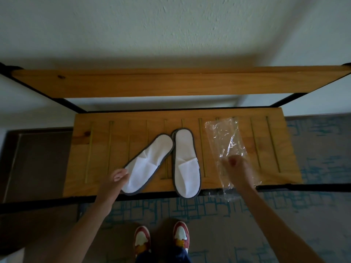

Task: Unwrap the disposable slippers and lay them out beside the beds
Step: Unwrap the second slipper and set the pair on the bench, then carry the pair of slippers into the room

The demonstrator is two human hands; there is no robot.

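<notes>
My left hand (118, 176) touches the near edge of the left slipper (147, 164), fingers curled at its rim; can't tell if it's a real pinch or just contact. My right hand (236, 168) pinches the clear plastic wrapper (226, 147), fingers closed on the film.

Both slippers sit unwrapped on the wooden counter (273, 149), between my two hands. The right slipper (185, 162) is well apart from the right hand and touches the left slipper near their far ends.

Risks, as I judge them: the wrapper's near end hangs over the counter edge just by the right hand, so letting go could drop it to the floor. Both slippers' near ends sit at or slightly past that same edge, so a clumsy tug with the left hand could knock one off.

Orientation: right slipper's long axis runs straight away from me, strap end nearer me. Left slipper is tilted, near end by the left hand, far end leaning toward the right slipper. Both lie flat, folded straps up.
</notes>
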